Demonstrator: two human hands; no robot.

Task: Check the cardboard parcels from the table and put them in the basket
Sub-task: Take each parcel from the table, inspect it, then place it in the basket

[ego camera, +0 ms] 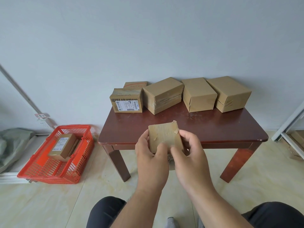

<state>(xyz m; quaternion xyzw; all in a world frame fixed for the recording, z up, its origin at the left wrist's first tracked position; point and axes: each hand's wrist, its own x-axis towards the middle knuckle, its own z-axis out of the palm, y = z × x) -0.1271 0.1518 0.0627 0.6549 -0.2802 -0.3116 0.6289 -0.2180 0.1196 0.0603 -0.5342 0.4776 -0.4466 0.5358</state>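
Note:
I hold a small flat cardboard parcel (164,134) in front of the table's near edge. My left hand (150,155) grips its left side and lower edge. My right hand (190,153) grips its right side, thumb on the front face. Torn tape sticks up at its top right corner. Several cardboard parcels stand in a row along the back of the dark wooden table (213,129): a labelled one (126,101) at the left and three plain ones (162,95) (198,94) (228,93). A red basket (36,170) on the floor to the left holds a labelled parcel (63,145).
A white wall stands right behind the table. A grey bag (13,142) lies left of the basket. A white metal frame (289,129) leans at the right. My knees in dark trousers (105,213) show at the bottom, over pale floor tiles.

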